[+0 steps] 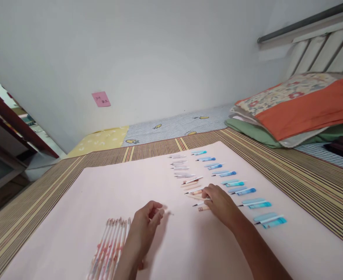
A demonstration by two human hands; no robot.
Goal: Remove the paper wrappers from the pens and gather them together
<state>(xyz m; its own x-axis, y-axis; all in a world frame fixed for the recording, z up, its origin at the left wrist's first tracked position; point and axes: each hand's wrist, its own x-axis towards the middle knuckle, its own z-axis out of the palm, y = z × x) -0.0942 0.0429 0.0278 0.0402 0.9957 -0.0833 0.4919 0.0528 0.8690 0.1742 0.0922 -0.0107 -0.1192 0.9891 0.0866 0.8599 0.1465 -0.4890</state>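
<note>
My right hand (220, 202) reaches over the orange-brown pen parts, its fingers bent down and closed at a short orange-brown pen part (198, 191). Beside it lie white refills with dark tips (193, 180) and another orange-brown piece (204, 209). My left hand (148, 221) hovers above the pale sheet (101, 190), thumb and forefinger drawn together; anything between them is too small to make out. A tiny grey speck (171, 213) shows just right of its fingertips. Several white pens with red patterns (108, 247) lie side by side left of that wrist, partly covered by the forearm.
Blue pen parts with white refills (248, 191) lie in a slanting column at right. Grey-white sets (179, 168) form another farther back. Around the sheet runs a striped mat (276, 171). Folded bedding (305, 105) is piled at right; a wall (159, 58) stands behind.
</note>
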